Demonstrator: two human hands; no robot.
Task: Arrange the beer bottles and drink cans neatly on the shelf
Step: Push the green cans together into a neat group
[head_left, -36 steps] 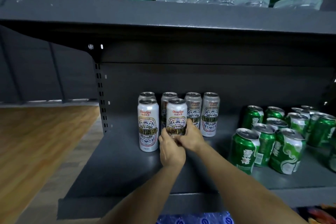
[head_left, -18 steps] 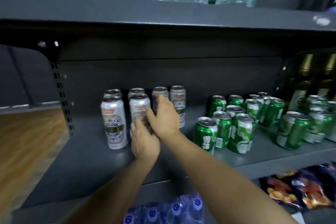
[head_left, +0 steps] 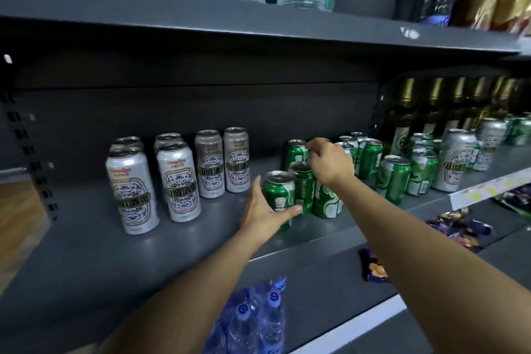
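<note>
The silver cans (head_left: 178, 178) have been let go — a second ago both hands were on the front one, and now the cans are left standing in two tidy rows at the left of the shelf (head_left: 94, 250). Both hands have been moved right, to the green cans (head_left: 370, 158), which are bunched close together and not yet in rows. The left hand (head_left: 265, 211) is cupped around the front green can (head_left: 280, 195), its fingers (head_left: 255, 185) spread and its thumb across the can's front. The right hand (head_left: 330, 162) is held over the cans behind, fingers curled at a can top; whether one is pinched cannot be told. The silver group looks done — the green group seems to be next.
</note>
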